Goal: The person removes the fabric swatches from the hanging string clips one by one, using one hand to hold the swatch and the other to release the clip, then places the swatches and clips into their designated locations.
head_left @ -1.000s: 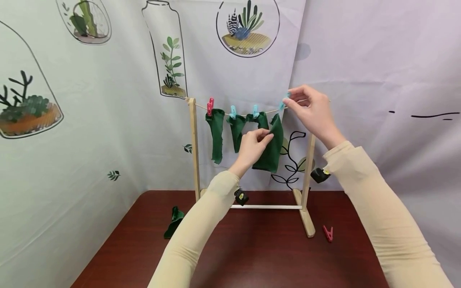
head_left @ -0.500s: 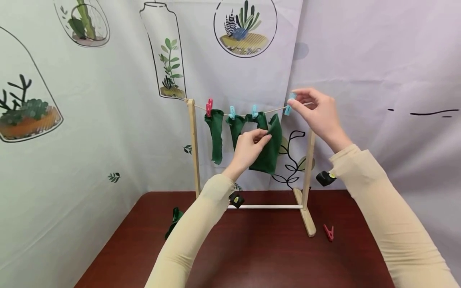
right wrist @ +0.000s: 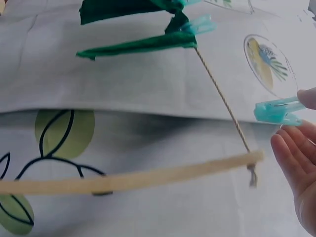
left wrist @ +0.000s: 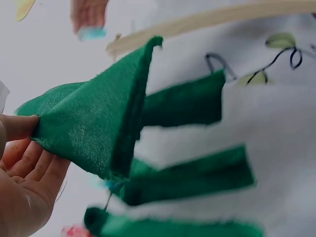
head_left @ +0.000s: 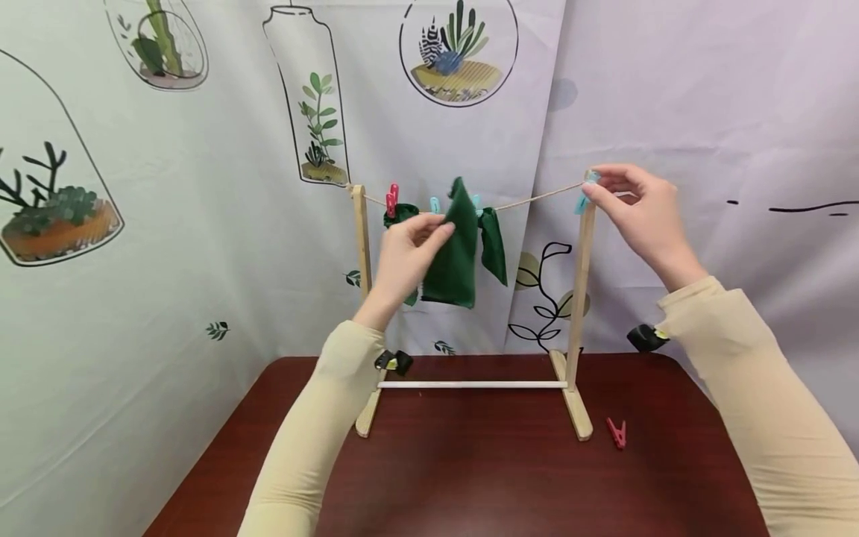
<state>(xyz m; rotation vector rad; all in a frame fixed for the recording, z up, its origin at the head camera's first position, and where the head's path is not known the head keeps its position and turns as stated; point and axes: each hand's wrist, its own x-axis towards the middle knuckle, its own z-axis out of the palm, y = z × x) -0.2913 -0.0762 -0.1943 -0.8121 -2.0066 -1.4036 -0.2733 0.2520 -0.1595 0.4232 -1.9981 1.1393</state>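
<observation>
My left hand (head_left: 409, 257) pinches a dark green cloth (head_left: 458, 257) by its edge, in front of the clothesline (head_left: 537, 197). In the left wrist view this cloth (left wrist: 94, 128) folds to a point, held between thumb and fingers. A light blue clothespin (head_left: 582, 198) is pinched in my right hand (head_left: 644, 216), beside the top of the right post. The right wrist view shows that clothespin (right wrist: 276, 112) apart from the line. Another green garment (head_left: 493, 246) hangs from the line, partly hidden by the held cloth. A red clothespin (head_left: 392, 201) grips a further green piece (head_left: 403, 214).
The line is strung between two wooden posts (head_left: 580, 298), joined low down by a white rod (head_left: 470, 385). A loose red clothespin (head_left: 617, 432) lies on the dark red table (head_left: 470, 470). A patterned curtain (head_left: 637, 112) hangs behind.
My left hand has carried the green cloth left and up along the line. My right hand has moved right with the blue clothespin, off the line. The left arm now hides the cloth on the table.
</observation>
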